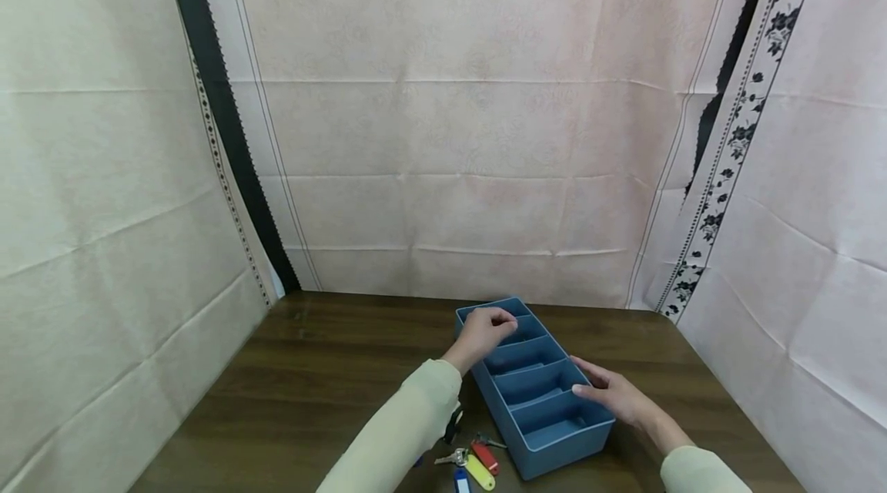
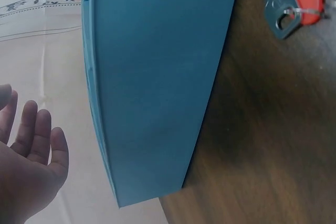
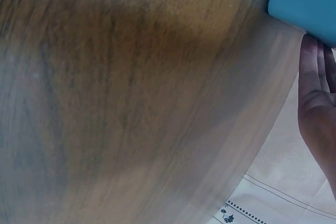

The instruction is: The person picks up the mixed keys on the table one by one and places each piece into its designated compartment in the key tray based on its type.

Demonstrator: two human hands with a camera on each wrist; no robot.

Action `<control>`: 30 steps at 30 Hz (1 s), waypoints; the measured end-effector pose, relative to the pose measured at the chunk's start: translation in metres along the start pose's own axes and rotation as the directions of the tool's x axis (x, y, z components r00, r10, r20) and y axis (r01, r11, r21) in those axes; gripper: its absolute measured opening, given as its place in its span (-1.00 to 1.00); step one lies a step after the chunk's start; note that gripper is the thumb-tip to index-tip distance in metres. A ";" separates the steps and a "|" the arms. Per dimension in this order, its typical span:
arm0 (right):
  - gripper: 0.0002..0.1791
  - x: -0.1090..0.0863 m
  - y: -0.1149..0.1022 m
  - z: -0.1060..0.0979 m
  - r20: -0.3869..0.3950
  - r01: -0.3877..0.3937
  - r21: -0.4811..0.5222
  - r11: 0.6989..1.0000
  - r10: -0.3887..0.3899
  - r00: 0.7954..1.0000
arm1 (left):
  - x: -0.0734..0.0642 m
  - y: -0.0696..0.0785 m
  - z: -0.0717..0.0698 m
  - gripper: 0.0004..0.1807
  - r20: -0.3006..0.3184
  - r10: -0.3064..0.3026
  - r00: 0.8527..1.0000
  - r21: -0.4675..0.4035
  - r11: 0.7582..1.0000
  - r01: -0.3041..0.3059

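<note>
Left grip (image 1: 483, 335) above far compartments (image 1: 532, 328), right grip (image 1: 615, 397) holding blue organizer (image 1: 568, 453)

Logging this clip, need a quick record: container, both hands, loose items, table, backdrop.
container: blue tray, five compartments in a row
left hand: above the tray's far end, fingers bent, no held item visible
right hand: touching the tray's right side
loose items: keys with red tag, yellow tag and blue tag, left of the tray's near end
table: dark brown, wood-grained
backdrop: pale cloth, creased
</note>
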State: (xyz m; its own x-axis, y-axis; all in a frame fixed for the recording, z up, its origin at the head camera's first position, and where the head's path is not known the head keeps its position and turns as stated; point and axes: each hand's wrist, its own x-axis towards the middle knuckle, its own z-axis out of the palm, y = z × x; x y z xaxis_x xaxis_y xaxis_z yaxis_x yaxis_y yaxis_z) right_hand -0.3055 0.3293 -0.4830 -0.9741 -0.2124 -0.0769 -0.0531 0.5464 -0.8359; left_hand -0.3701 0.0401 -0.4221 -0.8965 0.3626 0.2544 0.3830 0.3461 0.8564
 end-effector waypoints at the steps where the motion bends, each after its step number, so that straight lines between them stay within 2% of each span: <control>1: -0.28 0.000 0.000 0.000 0.001 0.002 -0.002 1.000 -0.002 1.000 | 0.000 0.001 -0.002 -0.82 -0.001 0.003 1.000 0.005 1.000 -0.003; 8: -0.28 -0.001 -0.002 0.000 -0.005 -0.004 0.005 1.000 0.004 1.000 | -0.001 0.000 -0.010 -0.86 -0.006 0.026 1.000 0.025 0.999 -0.026; 17: -0.28 -0.001 -0.002 0.000 -0.008 -0.016 0.001 1.000 0.016 1.000 | -0.005 -0.004 -0.019 -0.84 -0.002 0.025 1.000 0.024 0.999 -0.025; 25: -0.26 0.000 0.000 0.000 -0.002 -0.028 0.007 1.000 0.028 1.000 | -0.012 -0.005 -0.026 -0.83 0.006 0.055 0.998 0.036 0.998 -0.055; 30: -0.26 0.001 0.001 0.000 -0.010 -0.026 -0.002 1.000 0.026 1.000 | -0.020 -0.008 -0.032 -0.81 0.017 0.053 0.998 0.034 0.998 -0.054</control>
State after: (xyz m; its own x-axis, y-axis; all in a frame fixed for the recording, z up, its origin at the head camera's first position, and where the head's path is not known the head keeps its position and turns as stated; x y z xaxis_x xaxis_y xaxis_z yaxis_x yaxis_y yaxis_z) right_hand -0.3064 0.3296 -0.4837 -0.9773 -0.1902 -0.0935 -0.0280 0.5531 -0.8327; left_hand -0.3625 0.0021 -0.4201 -0.8709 0.3953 0.2919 0.4381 0.3552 0.8258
